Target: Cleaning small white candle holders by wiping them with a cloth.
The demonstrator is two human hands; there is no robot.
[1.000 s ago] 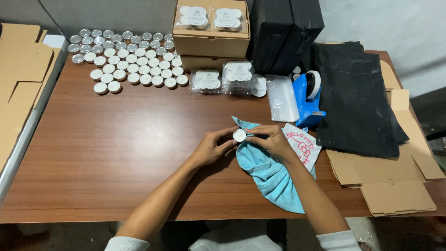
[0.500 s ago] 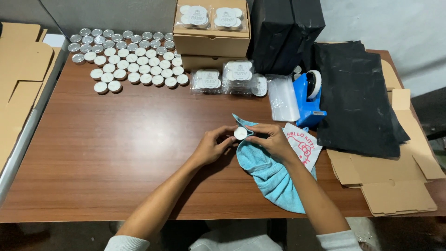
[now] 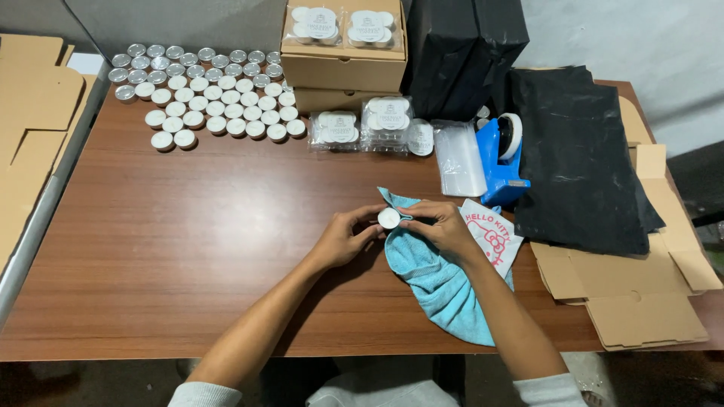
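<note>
Head view, looking down at a brown wooden table (image 3: 188, 249). Center of frame: both hands meet over a small white tealight candle (image 3: 389, 218). Left hand (image 3: 343, 240) pinches the candle's left side w/ fingertips; right hand (image 3: 445, 228) grips its right side, fingers closed around it. Candle is held just above the top edge of a light blue cloth (image 3: 437, 283), which lies under the right hand and runs toward lower center-right.

Upper left: many loose tealights (image 3: 204, 94) in rows, some w/ silver cups showing. Top center: stacked cardboard boxes (image 3: 343, 71), packed candle sets on top. Just below them, clear-wrapped candle packs (image 3: 362, 126). Right of center: clear plastic bags (image 3: 461, 158), blue tape dispenser (image 3: 499, 162), then a pile of black bags (image 3: 581, 173). A white pouch w/ red print (image 3: 494, 234) sits beside the right hand. Flat cardboard (image 3: 633, 301) at lower right; more (image 3: 34, 128) at far left.
</note>
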